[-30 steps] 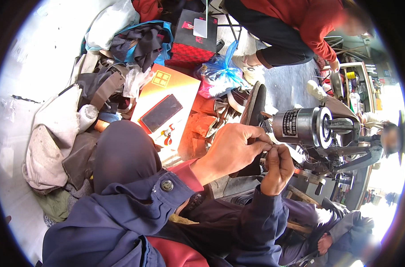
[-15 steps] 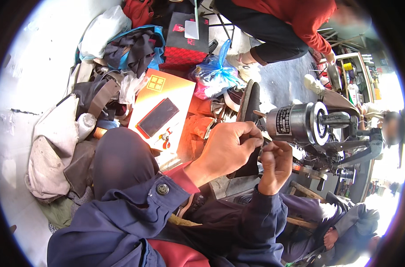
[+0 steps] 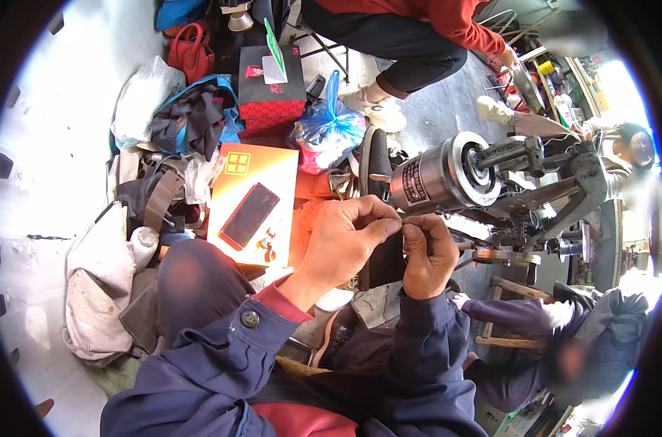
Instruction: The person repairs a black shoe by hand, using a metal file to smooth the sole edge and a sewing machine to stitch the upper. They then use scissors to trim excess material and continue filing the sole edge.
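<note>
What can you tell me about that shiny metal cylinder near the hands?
The metal cylinder is silvery and smooth-looking, with a dark printed label on its side. Its right end bears concentric rings, where a grey metal arm joins it. It lies tilted, that end higher in the picture, just beyond the right hand.

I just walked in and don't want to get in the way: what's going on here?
Someone has their left hand and right hand close together, fingertips pinched; anything between them is too small to tell. The hands are near a machine's metal cylinder and a dark shoe. A dark phone lies on an orange box, untouched.
</note>
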### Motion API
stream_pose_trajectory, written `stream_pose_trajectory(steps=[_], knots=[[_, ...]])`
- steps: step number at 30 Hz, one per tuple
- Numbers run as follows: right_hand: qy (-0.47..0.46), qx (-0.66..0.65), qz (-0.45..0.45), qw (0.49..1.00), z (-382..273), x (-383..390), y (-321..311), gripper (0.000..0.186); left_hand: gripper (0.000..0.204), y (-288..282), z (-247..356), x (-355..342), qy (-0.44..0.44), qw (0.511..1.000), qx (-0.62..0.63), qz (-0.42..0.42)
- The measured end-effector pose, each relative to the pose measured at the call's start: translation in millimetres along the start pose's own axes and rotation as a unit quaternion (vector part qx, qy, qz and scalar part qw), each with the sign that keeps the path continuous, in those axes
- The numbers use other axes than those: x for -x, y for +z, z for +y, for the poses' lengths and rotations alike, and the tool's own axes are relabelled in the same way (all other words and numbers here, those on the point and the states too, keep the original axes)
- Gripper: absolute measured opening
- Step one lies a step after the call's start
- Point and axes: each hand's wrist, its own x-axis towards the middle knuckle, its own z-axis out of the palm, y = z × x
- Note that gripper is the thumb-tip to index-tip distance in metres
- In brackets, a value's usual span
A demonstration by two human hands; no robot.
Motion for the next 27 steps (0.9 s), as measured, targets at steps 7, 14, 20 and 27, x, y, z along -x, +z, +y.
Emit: stream_pose_trajectory(steps=[7, 14, 20, 27], knots=[[-0.062, 0.113, -0.041, 0.991, 3, -2, -6, 0.010, 0.010, 5, 6, 3, 0.039, 0.999, -0.035, -0.005], [-0.059, 0.113, -0.051, 0.990, -2, -1, -3, 0.015, 0.012, 8, 0, -2, 0.071, 0.997, -0.009, -0.018], [-0.055, 0.172, -0.051, 0.982, -7, -5, -7, 0.018, 0.010, 4, -2, 0, 0.195, 0.968, -0.150, 0.044], [-0.075, 0.194, -0.014, 0.978, -3, -9, -7, 0.026, 0.005, -4, 0, 0, 0.247, 0.941, -0.211, 0.095]])
